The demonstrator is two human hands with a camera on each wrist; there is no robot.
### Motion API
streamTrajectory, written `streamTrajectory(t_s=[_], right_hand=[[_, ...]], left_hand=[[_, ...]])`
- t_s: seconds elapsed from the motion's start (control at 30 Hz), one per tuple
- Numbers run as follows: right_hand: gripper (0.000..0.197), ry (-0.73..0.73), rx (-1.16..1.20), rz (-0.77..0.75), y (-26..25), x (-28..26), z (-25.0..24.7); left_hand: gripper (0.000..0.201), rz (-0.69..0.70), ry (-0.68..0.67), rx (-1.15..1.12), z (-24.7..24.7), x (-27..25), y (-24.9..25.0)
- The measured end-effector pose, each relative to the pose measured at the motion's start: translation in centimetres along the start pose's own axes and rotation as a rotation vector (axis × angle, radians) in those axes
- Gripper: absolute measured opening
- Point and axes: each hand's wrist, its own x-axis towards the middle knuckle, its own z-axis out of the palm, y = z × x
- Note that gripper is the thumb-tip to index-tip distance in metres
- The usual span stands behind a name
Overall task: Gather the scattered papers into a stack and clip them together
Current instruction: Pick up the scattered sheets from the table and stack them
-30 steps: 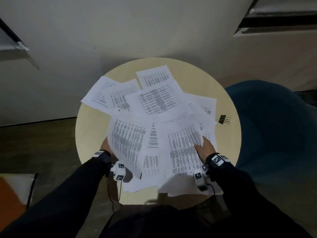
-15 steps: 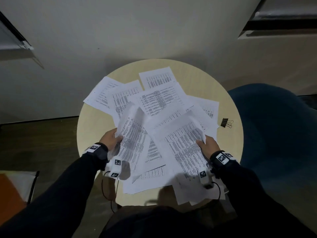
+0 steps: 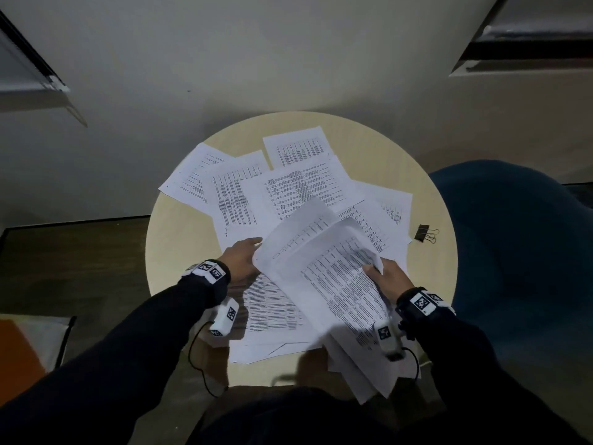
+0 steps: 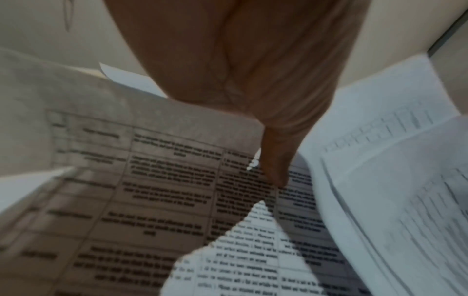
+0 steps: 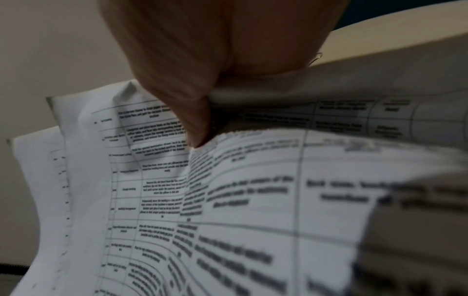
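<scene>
Printed papers (image 3: 298, 191) fanned over round table (image 3: 167, 239), from centre out to 11 and 1 o'clock. Right hand (image 3: 386, 277) at 5 o'clock, thumb and fingers pinching lifted sheets (image 3: 327, 268). Left hand (image 3: 242, 258) at 7 o'clock, fingers straight, sliding under their edge. Binder clip (image 3: 425, 233) alone at 3 o'clock.
</scene>
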Motion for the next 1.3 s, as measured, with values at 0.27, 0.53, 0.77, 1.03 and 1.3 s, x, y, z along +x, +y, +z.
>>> streamTrajectory(t_s=[0.27, 0.53, 0.77, 1.03, 1.3], right_hand=[[0.030, 0.218, 0.118, 0.160, 2.4, 0.9, 0.1], [0.054, 0.312, 0.246, 0.315, 2.7, 1.5, 0.4], [0.061, 0.152, 0.215, 0.405, -0.8, 2.9, 4.9], [0.078, 0.002, -0.043, 0.472, -1.1, 4.2, 11.4], [0.078, -0.114, -0.195, 0.433, -1.6, 4.4, 13.1]], left_hand=[[0.026, -0.052, 0.207, -0.361, 1.8, 0.4, 1.2], [0.058, -0.519, 0.559, -0.765, 4.5, -1.5, -1.6], [0.028, -0.664, 0.502, -0.612, 7.2, -1.6, -2.1], [0.059, -0.774, 0.449, -0.759, 7.7, -1.7, -2.3], [0.067, -0.745, 0.244, -1.032, 7.7, -2.2, -1.8]])
